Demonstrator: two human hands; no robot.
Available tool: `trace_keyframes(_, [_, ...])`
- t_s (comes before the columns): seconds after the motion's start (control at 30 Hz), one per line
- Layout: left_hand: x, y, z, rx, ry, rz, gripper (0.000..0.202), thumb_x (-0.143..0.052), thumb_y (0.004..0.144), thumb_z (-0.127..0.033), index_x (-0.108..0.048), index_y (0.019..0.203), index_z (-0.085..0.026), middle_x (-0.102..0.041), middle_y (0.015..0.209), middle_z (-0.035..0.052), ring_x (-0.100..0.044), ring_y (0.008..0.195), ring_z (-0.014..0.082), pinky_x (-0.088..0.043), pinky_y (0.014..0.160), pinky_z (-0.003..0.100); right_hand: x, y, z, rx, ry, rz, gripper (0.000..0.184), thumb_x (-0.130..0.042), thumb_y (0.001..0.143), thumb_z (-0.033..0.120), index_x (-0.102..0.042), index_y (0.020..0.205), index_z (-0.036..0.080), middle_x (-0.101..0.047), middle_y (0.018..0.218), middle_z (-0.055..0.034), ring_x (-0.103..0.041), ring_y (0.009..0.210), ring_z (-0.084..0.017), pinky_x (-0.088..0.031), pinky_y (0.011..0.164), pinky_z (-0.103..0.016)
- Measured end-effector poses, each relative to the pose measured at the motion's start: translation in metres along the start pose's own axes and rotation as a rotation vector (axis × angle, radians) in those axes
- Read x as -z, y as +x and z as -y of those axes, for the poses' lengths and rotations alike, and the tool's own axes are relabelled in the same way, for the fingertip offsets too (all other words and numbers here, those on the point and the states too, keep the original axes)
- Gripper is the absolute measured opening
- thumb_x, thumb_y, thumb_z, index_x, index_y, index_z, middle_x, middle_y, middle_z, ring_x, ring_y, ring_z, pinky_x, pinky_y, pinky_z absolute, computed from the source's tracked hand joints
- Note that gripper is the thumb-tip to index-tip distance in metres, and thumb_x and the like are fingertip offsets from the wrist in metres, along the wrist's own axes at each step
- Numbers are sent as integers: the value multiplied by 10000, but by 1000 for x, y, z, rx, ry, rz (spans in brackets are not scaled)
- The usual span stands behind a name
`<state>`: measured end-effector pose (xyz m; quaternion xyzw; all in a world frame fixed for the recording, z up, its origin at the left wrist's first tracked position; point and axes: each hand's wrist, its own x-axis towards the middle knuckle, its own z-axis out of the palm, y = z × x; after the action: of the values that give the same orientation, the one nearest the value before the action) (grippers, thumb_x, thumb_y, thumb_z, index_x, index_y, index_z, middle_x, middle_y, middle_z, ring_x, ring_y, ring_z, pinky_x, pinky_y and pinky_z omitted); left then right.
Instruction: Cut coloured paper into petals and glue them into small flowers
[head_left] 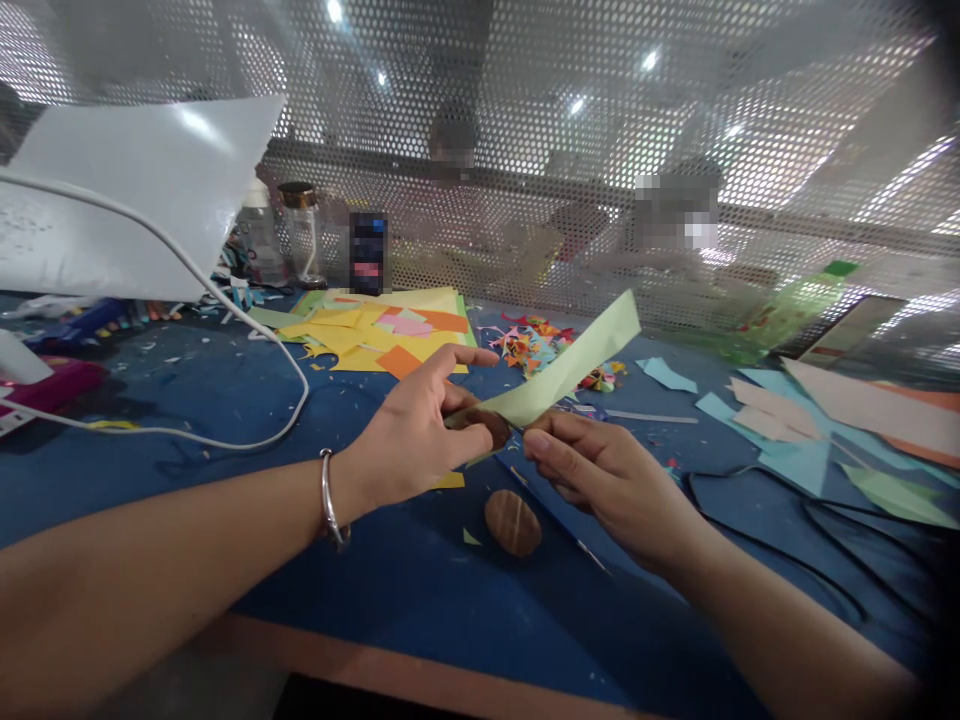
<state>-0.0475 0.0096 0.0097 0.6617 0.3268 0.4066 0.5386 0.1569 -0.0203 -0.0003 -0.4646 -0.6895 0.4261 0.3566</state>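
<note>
My left hand (420, 425) is closed on a brown oval piece (491, 425) with a wood-like look, its thumb across the front and its index finger stretched out. A light green paper strip (574, 370) lies against that piece and slants up to the right. At the strip's lower edge, my right hand (600, 470) has thumb and fingers pinched together; what lies between them is hidden. Below both hands, a second brown oval piece (513, 522) with a striped grain rests on the blue table (390, 590). Beside it lies a thin blue stick-like tool (559, 520).
Yellow and orange paper sheets (352, 335) lie behind my left hand, with a heap of colourful scraps (532, 340) to their right. A white cable (300, 390) loops at left, a black cable (772, 545) at right. A phone (368, 255) leans on the perforated screen (525, 120).
</note>
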Motion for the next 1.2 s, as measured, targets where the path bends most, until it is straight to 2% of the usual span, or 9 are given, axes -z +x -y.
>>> trace_keyframes(0.33, [0,-2,1,-22,61,-3,569,-643,795,-159,-412,1310,-234,-665,750,-16,-568,596,103,-424,560,214,-2,0,0,-26,2,-31,373,-558,920,519,-587,773,178,-358,596,55,-223,482,-76,-176,406,-231])
trace_keyframes(0.67, [1,-1,2,-123,219,-67,580,-645,789,-157,-437,1329,-202,-680,756,12,-607,662,136,-434,600,239,-5,0,0,-85,91,-21,415,-604,878,568,-576,791,163,-321,602,68,-202,496,-68,-149,418,-229])
trace_keyframes(0.9, [3,5,2,1,107,-91,619,-690,748,-189,-417,1303,-175,-620,649,-35,-527,546,108,-368,529,235,-3,-1,2,-174,106,20,475,-606,846,632,-577,817,158,-330,551,86,-202,453,-54,-125,415,-226])
trace_keyframes(1.03, [5,9,4,14,26,-123,633,-691,722,-148,-408,1288,-163,-625,643,-35,-568,581,121,-393,567,246,-3,-1,8,-133,46,33,442,-627,840,607,-568,787,173,-377,568,74,-255,456,-59,-209,427,-222])
trace_keyframes(1.13, [5,9,5,-1,8,-91,670,-690,715,-140,-388,1312,-168,-618,647,-44,-574,582,121,-398,571,246,-5,0,9,-39,-24,-40,379,-677,813,553,-602,814,181,-503,661,27,-414,539,-93,-355,509,-236])
trace_keyframes(1.2, [3,7,4,4,27,-61,702,-688,715,-140,-371,1340,-172,-604,646,-53,-564,570,113,-392,561,241,-7,2,8,12,-89,-110,327,-691,805,503,-628,850,185,-555,710,0,-489,614,-127,-411,570,-256])
